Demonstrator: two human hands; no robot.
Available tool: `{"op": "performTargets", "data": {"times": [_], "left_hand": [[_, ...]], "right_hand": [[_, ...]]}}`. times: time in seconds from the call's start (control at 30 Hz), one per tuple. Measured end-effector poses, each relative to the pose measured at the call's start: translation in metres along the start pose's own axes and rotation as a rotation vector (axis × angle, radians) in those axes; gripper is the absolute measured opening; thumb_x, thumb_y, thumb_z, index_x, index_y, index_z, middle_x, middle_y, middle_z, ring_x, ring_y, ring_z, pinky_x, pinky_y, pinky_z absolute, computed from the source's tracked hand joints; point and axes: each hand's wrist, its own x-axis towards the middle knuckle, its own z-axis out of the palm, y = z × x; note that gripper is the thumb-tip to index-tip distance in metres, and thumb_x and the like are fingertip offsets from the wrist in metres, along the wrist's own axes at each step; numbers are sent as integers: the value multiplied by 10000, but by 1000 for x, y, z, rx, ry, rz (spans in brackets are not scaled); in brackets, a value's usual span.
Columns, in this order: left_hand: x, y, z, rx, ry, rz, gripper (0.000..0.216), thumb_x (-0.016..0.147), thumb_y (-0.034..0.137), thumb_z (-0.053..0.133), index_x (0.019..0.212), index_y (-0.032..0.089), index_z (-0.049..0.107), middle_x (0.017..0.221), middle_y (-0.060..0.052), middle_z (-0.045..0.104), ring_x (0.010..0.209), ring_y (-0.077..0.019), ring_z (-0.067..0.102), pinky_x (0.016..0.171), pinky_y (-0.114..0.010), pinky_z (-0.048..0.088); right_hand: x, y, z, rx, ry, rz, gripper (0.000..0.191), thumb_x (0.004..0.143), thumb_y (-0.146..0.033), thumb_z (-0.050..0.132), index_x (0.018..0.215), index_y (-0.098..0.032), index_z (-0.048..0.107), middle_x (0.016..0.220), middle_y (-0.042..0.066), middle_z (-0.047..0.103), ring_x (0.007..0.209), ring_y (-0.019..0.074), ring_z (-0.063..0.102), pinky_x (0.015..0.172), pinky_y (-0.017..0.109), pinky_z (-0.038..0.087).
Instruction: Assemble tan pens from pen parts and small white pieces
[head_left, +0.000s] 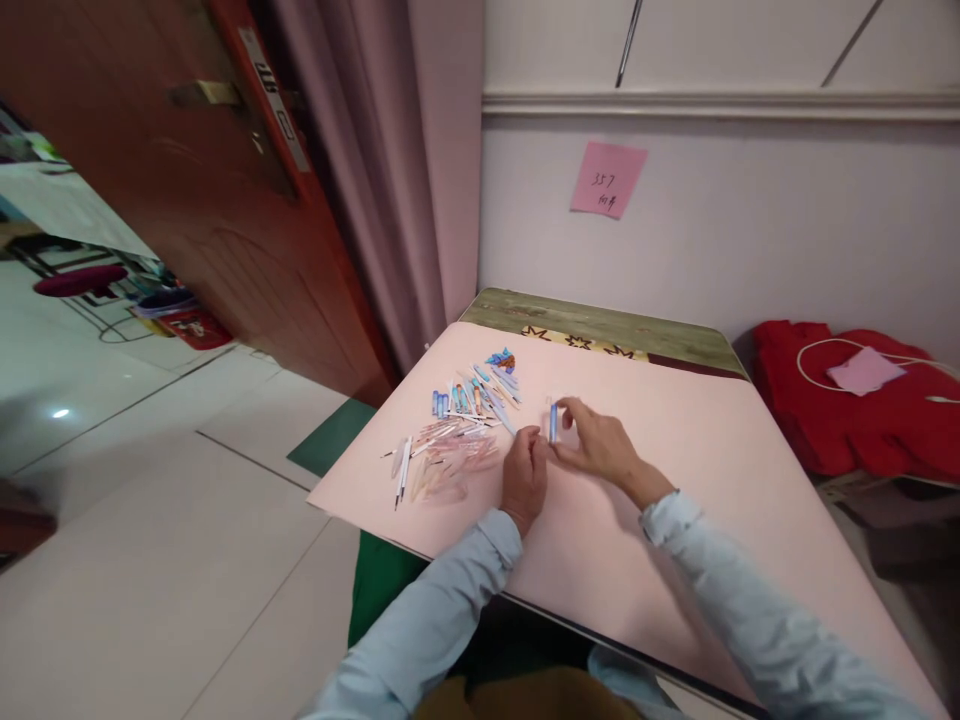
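Note:
My right hand point(596, 443) pinches a small blue pen part point(553, 421) and holds it upright just above the pink table cover point(675, 420). My left hand point(524, 478) sits right beside it, fingers curled together near the lower end of that part; what they hold is too small to make out. To the left of both hands lies a scattered pile of pen parts point(457, 435): blue caps, clear barrels and thin refills. Both arms wear light blue sleeves.
A wooden strip of table point(600, 322) shows at the far edge, against a white wall with a pink note point(607, 179). A red bag point(862, 400) lies at the right. A brown door point(225, 200) and a curtain point(397, 170) stand at the left above a tiled floor.

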Motion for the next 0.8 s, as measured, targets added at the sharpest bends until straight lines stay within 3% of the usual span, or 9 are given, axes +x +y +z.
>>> {"op": "performTargets", "data": {"times": [0.1, 0.23, 0.43, 0.53, 0.67, 0.8], "left_hand": [[0, 2, 0, -8, -73, -15, 248, 970, 376, 443, 944, 193, 609, 796, -24, 670, 690, -145, 597, 658, -257, 440], [0, -1, 2, 23, -104, -12, 205, 931, 363, 506, 863, 201, 612, 735, -4, 674, 622, -130, 592, 613, -240, 432], [0, -7, 4, 120, -87, -42, 181, 937, 345, 490, 873, 226, 611, 751, -8, 691, 691, -155, 649, 638, -244, 466], [-1, -6, 4, 164, -120, -29, 163, 938, 335, 492, 886, 234, 608, 775, -10, 696, 704, -158, 651, 642, -245, 464], [-4, -2, 1, 163, -145, -15, 182, 955, 335, 460, 892, 231, 596, 775, -12, 685, 702, -155, 641, 642, -244, 447], [9, 0, 4, 149, -145, 11, 172, 954, 313, 450, 876, 225, 576, 778, -12, 677, 696, -151, 629, 655, -249, 432]], "right_hand": [[-30, -12, 19, 74, 44, -30, 532, 788, -318, 615, 1278, -167, 475, 998, 64, 688, 708, 181, 654, 604, 264, 435], [-44, -22, 39, 180, 117, 38, 519, 800, -267, 593, 1295, -165, 477, 1020, 80, 682, 651, 156, 631, 605, 268, 472], [-48, -23, 51, 444, 68, 129, 795, 788, -210, 585, 1521, -229, 276, 1029, 37, 637, 582, 105, 573, 601, 253, 520], [-48, -22, 51, 446, 85, 106, 733, 800, -207, 578, 1495, -255, 349, 1065, 46, 613, 593, 103, 563, 606, 258, 525], [-50, -23, 53, 426, 132, 135, 735, 808, -203, 584, 1499, -253, 339, 1061, 46, 623, 583, 104, 564, 611, 262, 528], [-42, -21, 54, 409, 166, 112, 629, 828, -168, 548, 1441, -246, 431, 1024, 44, 615, 600, 111, 566, 597, 252, 514]]}}
